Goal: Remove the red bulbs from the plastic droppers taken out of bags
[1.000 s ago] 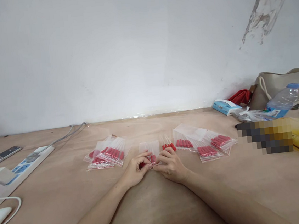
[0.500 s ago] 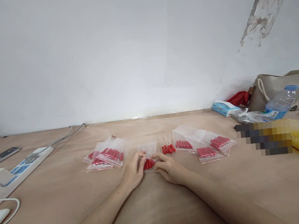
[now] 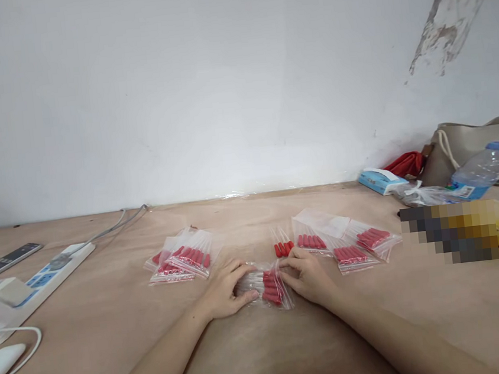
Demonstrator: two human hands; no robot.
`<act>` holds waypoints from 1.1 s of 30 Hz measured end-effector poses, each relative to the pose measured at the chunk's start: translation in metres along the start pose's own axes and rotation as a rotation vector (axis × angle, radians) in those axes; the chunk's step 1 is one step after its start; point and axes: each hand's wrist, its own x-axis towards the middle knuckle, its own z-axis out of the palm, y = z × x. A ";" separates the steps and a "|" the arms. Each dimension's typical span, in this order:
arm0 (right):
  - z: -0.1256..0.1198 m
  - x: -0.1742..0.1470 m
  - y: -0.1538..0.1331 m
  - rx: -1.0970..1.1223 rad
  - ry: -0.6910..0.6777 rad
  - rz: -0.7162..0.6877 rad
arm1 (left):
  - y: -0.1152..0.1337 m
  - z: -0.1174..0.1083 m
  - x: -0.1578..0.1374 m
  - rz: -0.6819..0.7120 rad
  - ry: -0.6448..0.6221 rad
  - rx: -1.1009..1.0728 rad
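Lower centre, the bag (image 3: 259, 282) runs lengthwise left to right, red tips (image 3: 272, 287) rightward; the left hand (image 3: 225, 290) grips its left end; the right hand (image 3: 307, 275) touches its right edge, grip unclear.

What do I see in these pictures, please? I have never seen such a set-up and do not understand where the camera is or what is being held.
There is no robot here: a person works with two bare hands. Every picture comes from one camera worn on the person's head, looking forward and down.

The left hand holds one end of a clear bag with red-ended sticks inside. The fingers of the right hand are at its other end; whether they pinch it is hard to tell.

On the table, similar filled bags lie to the left and right, with some loose sticks between. A power strip is far left; a bottle is far right.
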 end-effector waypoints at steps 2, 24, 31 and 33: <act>0.000 0.001 -0.003 -0.011 -0.080 0.027 | -0.001 0.001 0.000 0.000 -0.006 -0.004; 0.002 0.010 -0.003 0.379 -0.236 0.331 | -0.004 0.003 0.001 -0.032 -0.007 -0.051; -0.047 0.026 0.018 0.765 -0.460 0.529 | -0.007 0.003 0.001 -0.077 -0.009 -0.055; -0.069 0.029 0.027 0.793 -0.450 0.567 | -0.008 0.003 0.001 -0.081 -0.007 -0.067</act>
